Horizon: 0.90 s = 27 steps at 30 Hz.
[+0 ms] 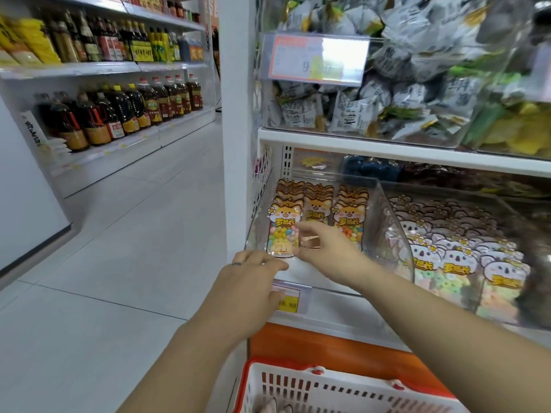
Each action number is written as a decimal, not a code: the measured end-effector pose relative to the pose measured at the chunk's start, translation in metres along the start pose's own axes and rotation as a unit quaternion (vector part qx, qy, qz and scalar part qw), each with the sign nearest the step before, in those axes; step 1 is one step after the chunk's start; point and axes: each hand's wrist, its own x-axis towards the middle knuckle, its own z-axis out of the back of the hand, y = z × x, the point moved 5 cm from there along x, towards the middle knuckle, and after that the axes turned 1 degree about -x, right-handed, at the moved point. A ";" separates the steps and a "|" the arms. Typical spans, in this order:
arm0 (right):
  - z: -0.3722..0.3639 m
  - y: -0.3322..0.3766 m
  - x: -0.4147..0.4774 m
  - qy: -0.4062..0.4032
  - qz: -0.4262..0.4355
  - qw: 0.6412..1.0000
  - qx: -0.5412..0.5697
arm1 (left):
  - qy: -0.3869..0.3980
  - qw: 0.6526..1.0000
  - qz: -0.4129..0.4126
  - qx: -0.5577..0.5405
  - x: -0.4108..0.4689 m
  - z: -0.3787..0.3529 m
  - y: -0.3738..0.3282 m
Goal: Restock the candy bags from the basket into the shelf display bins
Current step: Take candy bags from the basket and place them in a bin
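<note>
The right hand point(328, 248) is reaching into the clear display bin point(384, 225) and is pinching a candy bag point(310, 241) between thumb and fingertips at the front of the middle row. The grip is falling on the bag's lower part, which is probably letting the hand stand the bag upright against those behind it (this area is motion-blurred, so the exact contact is uncertain). The left hand point(253, 275) is grasping nothing. Its fingers are lying fairly straight along the bin's front lip, apparently steadying the bin while the other hand is working inside.

The fox-print bags are standing in three rows with faces forward, keeping the print readable from the aisle. The left row point(283, 222) and right row point(350, 216) are appearing to reach slightly nearer the front, so the middle row is judged to be the one being filled.

The basket point(298, 380) is sitting directly below the bin, keeping the supply within easy reach. Its contents are barely showing at the bottom edge and cannot be identified. A price tag point(287, 298) is hanging under the front lip, partly covered by the left hand. The adjacent koala-print bags point(453, 257) are looking fully stocked.
</note>
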 end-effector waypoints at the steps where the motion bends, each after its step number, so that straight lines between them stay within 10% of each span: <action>1: 0.007 0.006 -0.019 -0.012 0.033 0.999 -0.003 | -0.011 1.000 -0.001 0.007 -0.003 0.000 -0.002; 8: 0.028 -0.031 -0.176 -0.072 0.112 0.989 0.061 | -0.131 0.986 -0.096 -0.029 -0.041 -0.034 -0.045; 20: -0.088 -0.295 -0.239 0.173 -0.208 0.959 -0.087 | 0.252 0.966 -0.006 0.059 -0.082 -0.296 -0.026; 27: -0.146 -0.345 -0.234 0.171 -0.338 0.921 -0.093 | 0.279 0.955 0.080 0.053 -0.094 -0.347 0.011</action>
